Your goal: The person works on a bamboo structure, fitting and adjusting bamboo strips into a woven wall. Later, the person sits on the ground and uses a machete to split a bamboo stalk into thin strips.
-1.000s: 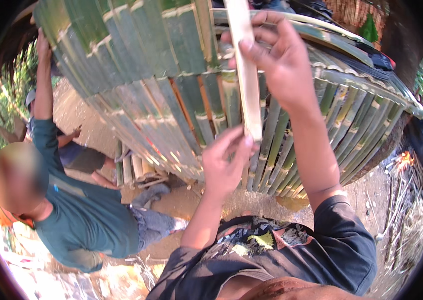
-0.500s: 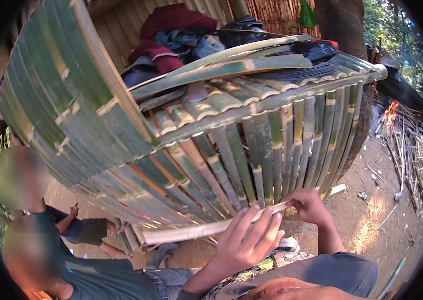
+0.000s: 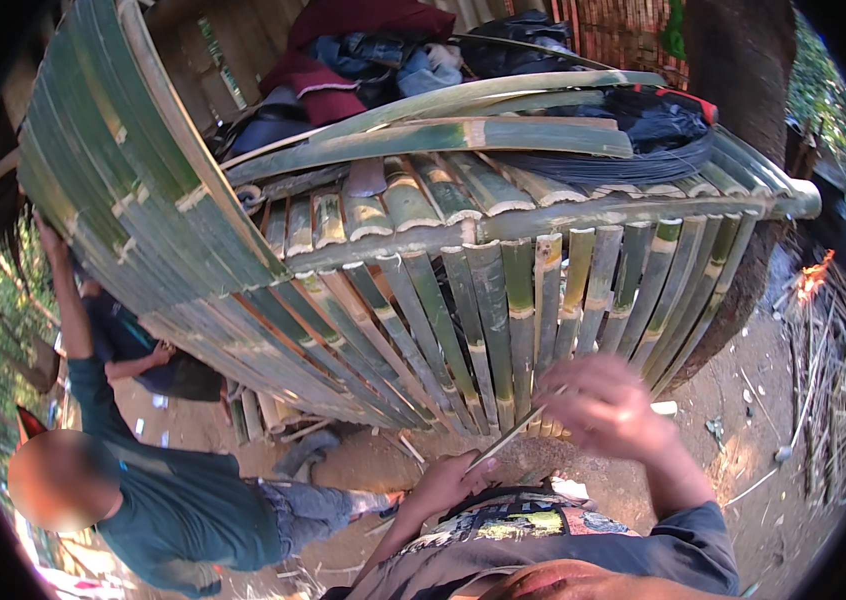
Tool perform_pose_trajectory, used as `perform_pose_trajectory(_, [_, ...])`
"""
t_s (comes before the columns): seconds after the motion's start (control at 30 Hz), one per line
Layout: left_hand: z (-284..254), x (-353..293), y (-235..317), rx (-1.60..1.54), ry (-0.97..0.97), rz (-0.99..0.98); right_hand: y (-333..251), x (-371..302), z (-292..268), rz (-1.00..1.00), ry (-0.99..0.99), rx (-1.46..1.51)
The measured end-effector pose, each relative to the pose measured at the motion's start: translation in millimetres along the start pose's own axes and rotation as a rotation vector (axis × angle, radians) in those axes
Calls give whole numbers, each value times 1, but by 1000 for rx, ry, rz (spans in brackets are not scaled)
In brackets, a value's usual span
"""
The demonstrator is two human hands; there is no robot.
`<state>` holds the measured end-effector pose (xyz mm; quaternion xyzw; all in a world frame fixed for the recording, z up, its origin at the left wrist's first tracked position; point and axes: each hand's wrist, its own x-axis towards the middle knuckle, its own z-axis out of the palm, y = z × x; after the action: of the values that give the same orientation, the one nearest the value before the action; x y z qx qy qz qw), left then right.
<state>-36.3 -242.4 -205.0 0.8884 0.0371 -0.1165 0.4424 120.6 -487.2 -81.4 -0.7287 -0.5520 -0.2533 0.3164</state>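
My left hand (image 3: 443,486) is closed around a thin bamboo strip (image 3: 505,440) in front of my body. The strip slants up to the right from my fingers. My right hand (image 3: 611,408) is at its upper end, smeared by motion, so its grip is unclear. Just beyond my hands stands a bamboo structure. Its front is a row of upright green bamboo slats (image 3: 483,325) below a horizontal bamboo rail (image 3: 553,215). Taller green bamboo panelling (image 3: 133,170) rises on the left.
Long split bamboo pieces (image 3: 443,140), a coil of dark wire (image 3: 633,165) and heaped clothes (image 3: 373,40) lie on the slatted top. A person in a dark green shirt (image 3: 193,500) stands left, one arm raised to the panelling; another is behind. At right a fire (image 3: 815,275) burns beside sticks.
The pale bamboo strip no longer lies along the slats' lower edge. My left hand has moved down and closed; my right hand has risen slightly. The person at left has shifted, arm now raised.
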Motion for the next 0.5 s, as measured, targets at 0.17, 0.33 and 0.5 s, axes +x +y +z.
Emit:
perform_pose_trajectory(0.17, [28,-16,-7,83,134,-45,43,105,-91,-152,254,-316])
perform_pose_trajectory(0.33, [70,-20,9,68,262,-94,120,172,-94,-208,-2,-384])
perform_pose_trajectory(0.5, [107,-11,13,13,285,-191,142,214,-108,-96,-326,-343])
